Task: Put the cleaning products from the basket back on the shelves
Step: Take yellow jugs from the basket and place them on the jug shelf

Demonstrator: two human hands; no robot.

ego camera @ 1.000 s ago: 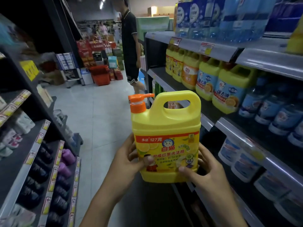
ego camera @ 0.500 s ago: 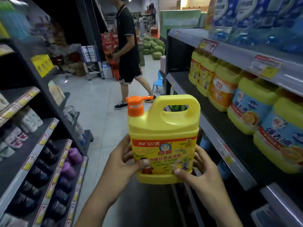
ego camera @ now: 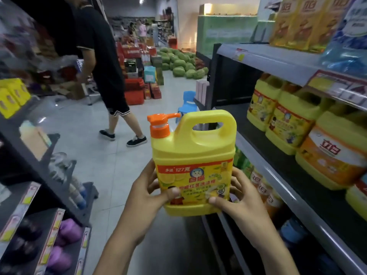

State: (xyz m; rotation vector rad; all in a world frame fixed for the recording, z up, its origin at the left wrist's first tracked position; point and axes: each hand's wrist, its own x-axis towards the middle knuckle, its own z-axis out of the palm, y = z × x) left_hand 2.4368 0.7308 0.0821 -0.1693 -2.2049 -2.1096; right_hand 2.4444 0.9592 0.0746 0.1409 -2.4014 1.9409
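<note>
I hold a yellow detergent jug (ego camera: 195,155) with an orange pump and a built-in handle upright in front of me, in the aisle. My left hand (ego camera: 148,192) grips its lower left side, thumb across the label. My right hand (ego camera: 239,197) grips the lower right side, thumb on the front. To the right runs a grey shelf (ego camera: 264,169) with similar yellow jugs (ego camera: 286,120) standing in a row; the stretch nearest the jug is bare. The basket is not in view.
A person in black (ego camera: 105,72) walks in the aisle ahead on the left. A small blue chair (ego camera: 187,102) stands by the shelf end. The left rack (ego camera: 39,175) carries slippers and small goods. Red boxes and watermelons lie farther back.
The view has moved forward along the aisle and swung right, so the yellow jugs on the shelf are nearer. The person in black has stepped closer. My grip on the jug is unchanged.
</note>
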